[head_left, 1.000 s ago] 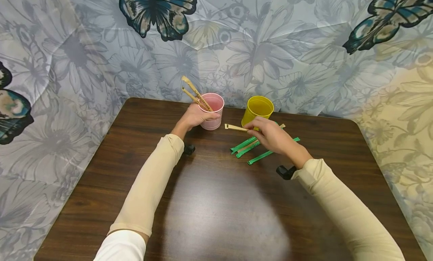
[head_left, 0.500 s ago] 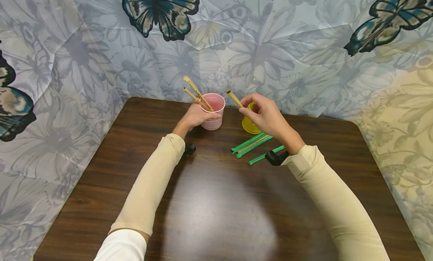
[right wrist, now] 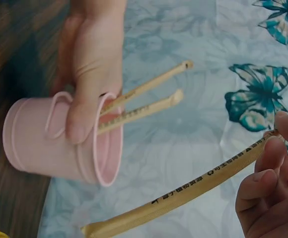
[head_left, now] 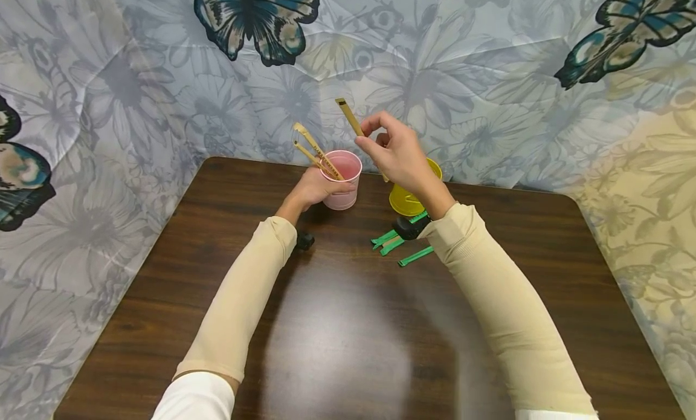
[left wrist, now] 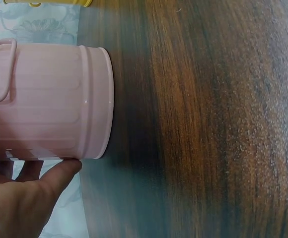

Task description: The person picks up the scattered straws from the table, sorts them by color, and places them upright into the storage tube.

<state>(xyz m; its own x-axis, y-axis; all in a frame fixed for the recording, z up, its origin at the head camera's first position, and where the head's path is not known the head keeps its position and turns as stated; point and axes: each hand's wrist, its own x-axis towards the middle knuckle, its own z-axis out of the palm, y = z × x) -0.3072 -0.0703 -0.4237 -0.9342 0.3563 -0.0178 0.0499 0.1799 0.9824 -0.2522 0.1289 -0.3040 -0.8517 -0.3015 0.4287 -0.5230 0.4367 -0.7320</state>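
My left hand grips the pink bucket, which stands upright near the table's back edge. In the right wrist view its thumb lies over the rim by the handle. Two tan paper stick packets lean out of the bucket. Above and to the right of it, my right hand pinches another tan stick packet between thumb and fingers. That packet is long, thin and printed with dark lettering, and it slants in the air, apart from the bucket. In the left wrist view, fingers and thumb lie along the bucket's side.
A yellow bucket stands to the right, partly hidden by my right forearm. Several green stick packets lie on the brown table in front of it. A floral, butterfly-printed cloth hangs close behind the table.
My right hand has lifted the tan packet from above the green packets, moving up and left toward the pink bucket. The packet has tilted steeper. My left hand and the pink bucket stay put.
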